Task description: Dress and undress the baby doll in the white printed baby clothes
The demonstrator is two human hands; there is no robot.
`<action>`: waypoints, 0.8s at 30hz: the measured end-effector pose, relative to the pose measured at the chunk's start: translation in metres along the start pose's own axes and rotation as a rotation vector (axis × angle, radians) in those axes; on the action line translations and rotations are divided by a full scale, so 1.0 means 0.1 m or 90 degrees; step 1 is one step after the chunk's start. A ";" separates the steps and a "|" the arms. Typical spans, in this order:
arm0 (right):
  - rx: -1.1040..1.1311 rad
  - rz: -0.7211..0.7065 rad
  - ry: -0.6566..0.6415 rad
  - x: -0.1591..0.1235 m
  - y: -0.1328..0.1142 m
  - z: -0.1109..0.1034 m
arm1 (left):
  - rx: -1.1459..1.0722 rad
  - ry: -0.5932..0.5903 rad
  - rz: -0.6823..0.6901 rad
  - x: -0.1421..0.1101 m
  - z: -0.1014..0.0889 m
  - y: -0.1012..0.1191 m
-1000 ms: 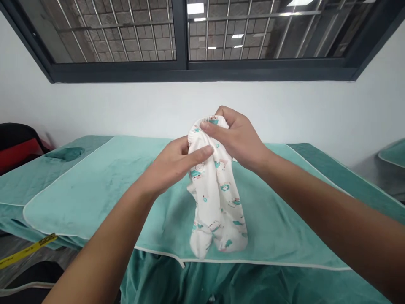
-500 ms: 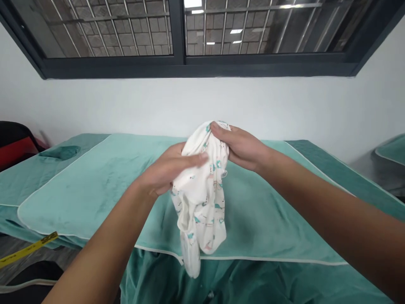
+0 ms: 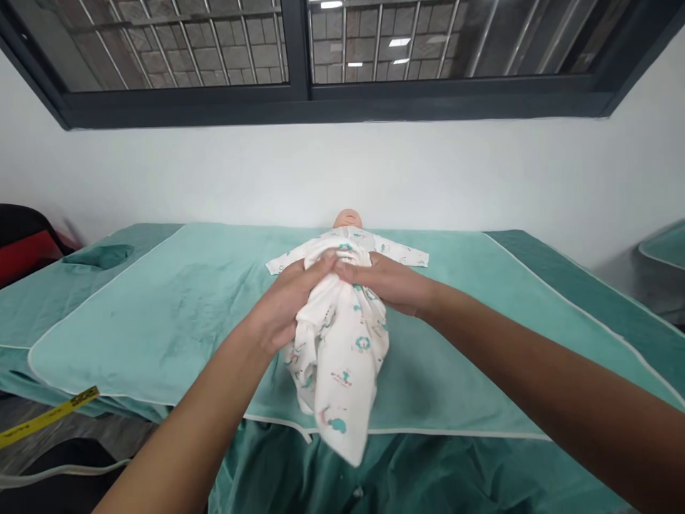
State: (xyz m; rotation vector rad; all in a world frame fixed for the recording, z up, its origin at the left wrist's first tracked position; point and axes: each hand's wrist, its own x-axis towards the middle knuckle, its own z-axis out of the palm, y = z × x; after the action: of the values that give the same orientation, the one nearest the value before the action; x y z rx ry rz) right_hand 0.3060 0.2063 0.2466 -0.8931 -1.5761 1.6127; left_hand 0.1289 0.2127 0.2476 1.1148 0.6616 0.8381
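A baby doll (image 3: 347, 218) lies on its back on the teal pad (image 3: 160, 314), head toward the wall, wearing a white printed top with both sleeves spread out. Over its lower body I hold small white printed trousers (image 3: 342, 357). My left hand (image 3: 292, 300) and my right hand (image 3: 385, 282) both grip the bunched waistband at the doll's waist, fingertips almost meeting. The trouser legs hang down toward me past the pad's front edge. The doll's legs are hidden under the cloth.
The pad covers a table draped in darker teal cloth (image 3: 589, 300). A white wall and a dark-framed window (image 3: 300, 64) stand behind. A red and black object (image 3: 26, 243) sits far left, a yellow tape (image 3: 48, 417) lower left, another teal surface (image 3: 663, 250) far right.
Both hands have lowered the trousers from chest height down onto the doll's waist. The doll, hidden before behind the cloth, now shows.
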 end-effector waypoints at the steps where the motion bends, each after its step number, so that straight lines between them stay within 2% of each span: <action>1: 0.001 -0.016 0.040 0.00 0.02 0.00 | 0.021 -0.014 -0.007 -0.02 -0.02 -0.01; 5: 0.040 -0.028 0.150 0.03 0.07 0.02 | 0.105 -0.041 -0.030 -0.04 -0.09 -0.08; 8: 0.058 -0.032 0.188 0.03 0.10 0.02 | 0.035 0.027 0.049 0.02 -0.09 -0.13; 9: 0.053 -0.024 0.170 0.02 0.11 0.02 | 0.004 0.054 0.078 0.04 -0.08 -0.14; 11: 0.034 0.011 0.070 0.00 0.14 0.01 | -0.035 0.084 0.100 0.07 -0.05 -0.16; 13: 0.011 0.043 -0.059 -0.03 0.18 0.00 | -0.053 0.087 0.079 0.09 -0.02 -0.18; 15: -0.003 0.045 -0.098 -0.05 0.21 -0.02 | -0.070 0.075 0.042 0.08 -0.02 -0.21; 17: 0.016 0.026 -0.027 -0.06 0.24 -0.03 | -0.079 0.049 0.007 0.04 -0.05 -0.27; 20: 0.103 -0.003 0.106 -0.05 0.26 -0.01 | -0.043 -0.031 -0.056 -0.02 -0.11 -0.37; 22: 0.150 -0.025 0.149 -0.04 0.27 0.01 | -0.009 -0.081 -0.087 -0.06 -0.12 -0.42; 24: 0.175 -0.043 0.177 -0.01 0.30 0.04 | 0.007 -0.096 -0.106 -0.07 -0.11 -0.45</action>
State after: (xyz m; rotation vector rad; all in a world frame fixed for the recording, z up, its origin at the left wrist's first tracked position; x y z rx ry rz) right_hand 0.3026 0.2029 0.2169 -0.8614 -1.1508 1.5371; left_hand 0.1266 0.2032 0.2017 1.1044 0.6244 0.6021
